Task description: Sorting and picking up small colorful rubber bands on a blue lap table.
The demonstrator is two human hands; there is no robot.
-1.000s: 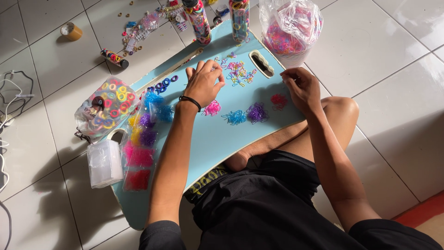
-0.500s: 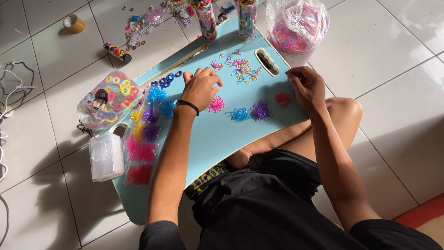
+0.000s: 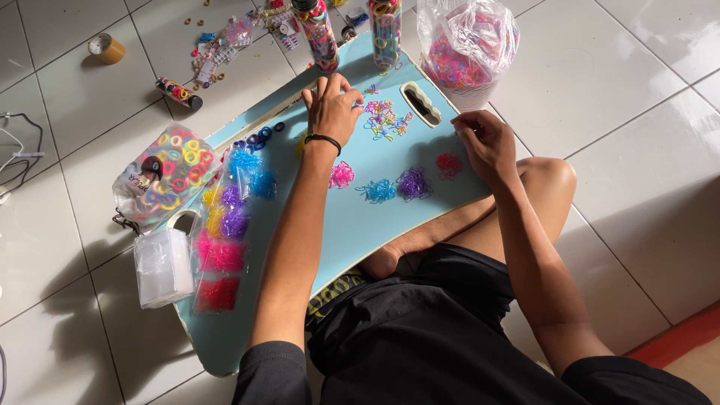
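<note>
We spread our left hand (image 3: 332, 107), fingers apart, beside the mixed bands (image 3: 384, 118); right hand (image 3: 480, 142) pinches together above the red pile (image 3: 449, 164), keeping sorted colours separate.

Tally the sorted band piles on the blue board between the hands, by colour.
Pink pile of small elastic bands: 1
Blue pile of small elastic bands: 1
Purple pile of small elastic bands: 1
Magenta pile of small elastic bands: 1
Total: 4, all on the light blue lap board.
</note>
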